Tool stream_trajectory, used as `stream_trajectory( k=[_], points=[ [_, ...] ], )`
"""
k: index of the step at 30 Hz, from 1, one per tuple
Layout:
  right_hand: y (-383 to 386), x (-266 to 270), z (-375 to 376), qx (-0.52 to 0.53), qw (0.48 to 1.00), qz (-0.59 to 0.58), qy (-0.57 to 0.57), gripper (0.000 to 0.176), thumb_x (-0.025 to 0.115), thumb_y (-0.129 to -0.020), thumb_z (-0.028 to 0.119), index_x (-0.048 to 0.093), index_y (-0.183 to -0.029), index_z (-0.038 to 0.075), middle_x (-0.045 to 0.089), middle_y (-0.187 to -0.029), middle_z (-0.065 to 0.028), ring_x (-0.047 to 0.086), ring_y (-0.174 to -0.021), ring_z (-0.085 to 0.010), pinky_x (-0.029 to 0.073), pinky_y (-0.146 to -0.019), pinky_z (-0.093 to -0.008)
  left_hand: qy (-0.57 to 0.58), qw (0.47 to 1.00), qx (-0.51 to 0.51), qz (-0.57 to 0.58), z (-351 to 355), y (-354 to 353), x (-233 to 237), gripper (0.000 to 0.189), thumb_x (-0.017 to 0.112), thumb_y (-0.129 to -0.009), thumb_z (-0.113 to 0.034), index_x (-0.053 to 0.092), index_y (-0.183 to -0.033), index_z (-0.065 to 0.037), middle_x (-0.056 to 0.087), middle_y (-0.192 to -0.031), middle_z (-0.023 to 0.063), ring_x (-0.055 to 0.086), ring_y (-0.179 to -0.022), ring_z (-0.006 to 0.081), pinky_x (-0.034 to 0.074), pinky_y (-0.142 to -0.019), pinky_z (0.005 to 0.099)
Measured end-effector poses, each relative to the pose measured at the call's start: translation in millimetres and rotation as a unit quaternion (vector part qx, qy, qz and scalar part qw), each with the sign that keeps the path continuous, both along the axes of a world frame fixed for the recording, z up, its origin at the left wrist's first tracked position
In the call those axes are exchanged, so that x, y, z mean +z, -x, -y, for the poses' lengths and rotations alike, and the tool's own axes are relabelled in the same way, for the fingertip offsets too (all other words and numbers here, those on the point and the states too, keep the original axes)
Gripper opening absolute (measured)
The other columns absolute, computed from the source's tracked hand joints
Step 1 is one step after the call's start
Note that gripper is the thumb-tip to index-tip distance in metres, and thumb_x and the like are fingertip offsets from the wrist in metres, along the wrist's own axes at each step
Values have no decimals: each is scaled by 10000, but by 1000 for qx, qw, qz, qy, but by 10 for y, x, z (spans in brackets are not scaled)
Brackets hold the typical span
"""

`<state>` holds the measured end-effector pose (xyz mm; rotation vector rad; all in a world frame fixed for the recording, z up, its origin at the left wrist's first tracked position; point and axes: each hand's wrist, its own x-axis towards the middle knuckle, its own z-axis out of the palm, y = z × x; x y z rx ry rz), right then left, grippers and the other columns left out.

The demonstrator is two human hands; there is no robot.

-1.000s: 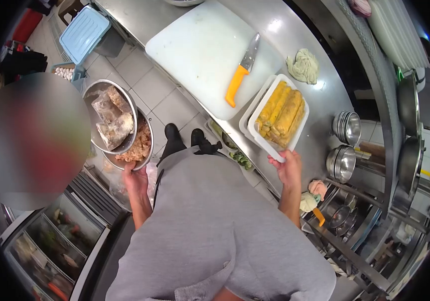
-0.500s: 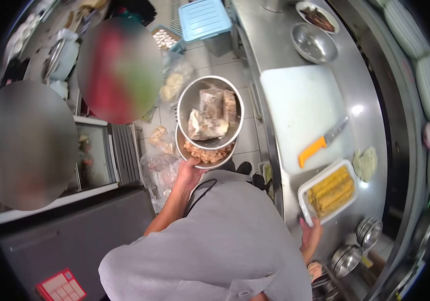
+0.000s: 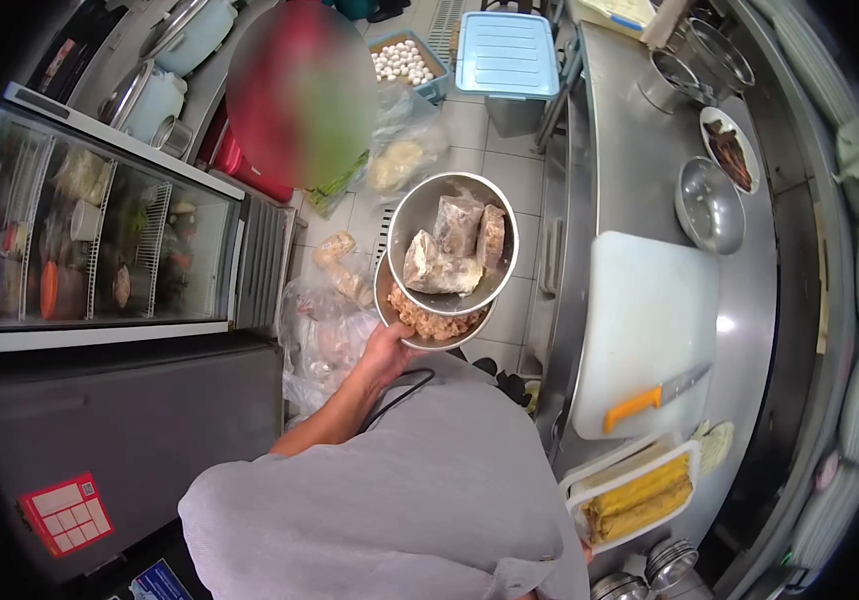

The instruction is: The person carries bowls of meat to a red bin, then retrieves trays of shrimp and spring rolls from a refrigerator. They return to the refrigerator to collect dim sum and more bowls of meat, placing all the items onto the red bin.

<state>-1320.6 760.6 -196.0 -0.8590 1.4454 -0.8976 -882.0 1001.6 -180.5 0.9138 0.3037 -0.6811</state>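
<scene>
My left hand (image 3: 389, 352) is closed on the rim of a metal bowl (image 3: 382, 300) filled with pinkish minced meat (image 3: 434, 320). A second metal bowl (image 3: 510, 212) sits partly over it, with pale, frosty-looking blocks (image 3: 444, 265) inside. At the counter's near edge is a white tray (image 3: 691, 465) of long yellow pieces (image 3: 639, 497), its side wall showing. Only a sliver of my right hand (image 3: 586, 550) shows, at the tray's near corner; the rest is behind my body. An orange-handled knife (image 3: 634, 408) lies on the white cutting board (image 3: 649, 320) beyond the tray.
Along the steel counter (image 3: 629, 150) stand an empty metal bowl (image 3: 711, 205), a plate of dark food (image 3: 729, 150) and pots. A glass-front fridge (image 3: 99, 230) is at left. Plastic bags (image 3: 324, 340), an egg crate (image 3: 409, 65) and a blue-lidded bin (image 3: 506, 55) stand on the floor. A blurred person is ahead.
The view has shifted, bringing the fridge into sight. The tray has moved slightly left relative to the cutting board, and more of its side shows. My left hand keeps its hold on the bowl.
</scene>
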Motion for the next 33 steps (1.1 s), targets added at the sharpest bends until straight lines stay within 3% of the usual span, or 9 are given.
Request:
stream_trajectory(
  k=[9,12,14,17,19,22,24,29,33],
  points=[
    [-1995,382,-19,78,994,66,46,394,552,-691,99,485,-1069,11,528,-1021,-122,549,-902,-224,502,-746,-329,54,991,114,-36,-533,-1655,-2,441,430,-754,-28,385,-1182,68,552,-1086,195,621,-876,283,561,-700,363],
    [-2623,302,-53,129,985,94,60,437,556,-687,102,479,-1106,8,532,-1061,-130,550,-939,-235,503,-770,-340,51,994,91,-18,-901,-2280,-12,459,436,-752,-31,370,-1192,80,534,-1121,202,600,-941,292,551,-744,372],
    [-3244,432,-147,147,982,103,62,451,557,-686,103,477,-1119,7,533,-1074,-133,550,-951,-238,503,-778,-343,44,990,131,13,-1091,-2722,87,544,434,-747,-25,285,-1269,13,481,-1188,187,586,-949,311,563,-708,392],
    [-4676,1067,-465,50,981,169,-85,466,561,-679,96,465,-1120,-20,534,-1066,-128,552,-952,-232,500,-781,-331,31,984,170,39,-1376,-3354,95,544,448,-743,-32,293,-1262,15,492,-1161,190,602,-923,284,577,-677,347],
    [-5176,1252,-635,33,978,188,-83,175,582,-695,146,519,-816,36,544,-790,-70,531,-674,-167,467,-563,-267,18,980,189,53,-1452,-3674,213,535,451,-744,-33,301,-1254,24,501,-1146,183,605,-916,273,579,-667,335],
    [-5639,1217,-552,73,988,116,-64,246,593,-687,157,512,-881,30,551,-805,-72,543,-693,-179,484,-609,-279,12,975,211,67,-1552,-4178,235,519,452,-744,-24,317,-1242,31,514,-1127,173,608,-906,262,580,-660,330],
    [-5939,1139,-375,107,985,113,-77,296,594,-684,152,503,-936,27,554,-841,-72,552,-734,-184,489,-649,-288,5,964,250,92,-1545,-4517,223,437,454,-761,-30,396,-1188,40,549,-1102,172,614,-907,261,561,-705,310],
    [-7297,1300,-354,156,973,155,-66,430,593,-677,138,468,-1075,32,547,-975,-68,561,-871,-194,489,-752,-307,50,946,309,78,-1471,-5159,306,489,439,-732,0,386,-1218,35,487,-1213,155,499,-1110,297,440,-940,412],
    [-8230,1313,-35,204,964,170,-24,504,577,-661,100,453,-1143,19,530,-1070,-88,551,-936,-202,480,-790,-306,67,932,351,58,-1367,-5681,363,564,448,-715,6,322,-1264,7,458,-1224,159,493,-1108,304,464,-913,441]
  ],
)
